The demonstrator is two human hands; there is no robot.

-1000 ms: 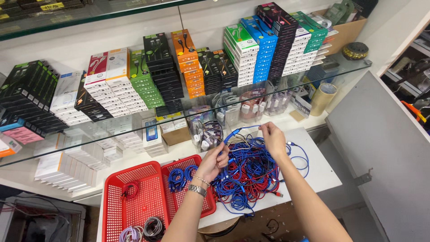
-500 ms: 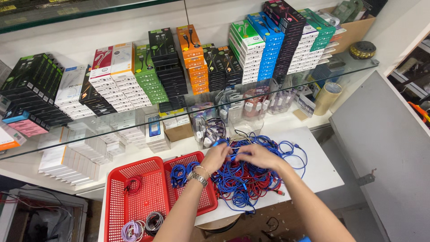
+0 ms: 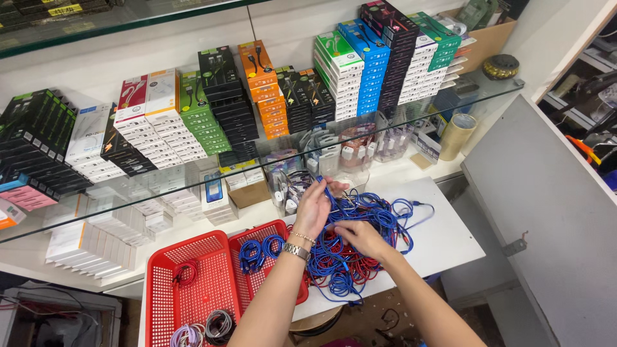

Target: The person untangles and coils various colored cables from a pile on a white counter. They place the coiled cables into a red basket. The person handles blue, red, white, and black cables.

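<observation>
1. The left hand (image 3: 313, 209) is now lifting one blue cable (image 3: 331, 196) up off the tangled cable pile (image 3: 350, 247); half a second ago both hands were lying flat in the heap, so a single strand is being teased free of the tangle.
2. The left fingers (image 3: 334, 188) are pinching closed on that blue cable near its raised end, with a watch showing on the wrist.
3. The right hand (image 3: 361, 236) is pressing down into the pile, fingers curled among blue and red strands; whether they are gripping any one strand, I cannot tell.
4. The pile is lying on the white surface (image 3: 443, 241), just right of the baskets, with blue loops spilling toward the far edge.
5. Counting: two red baskets (image 3: 193, 283) are sitting side by side; the nearer-to-pile one is holding one blue bundle (image 3: 257, 252), the larger one a small red coil (image 3: 186, 273) and, at its near end, two or three pale and dark coils (image 3: 205, 328).
6. One roll of tape (image 3: 455, 136) is standing under the glass shelf (image 3: 96, 212).
</observation>
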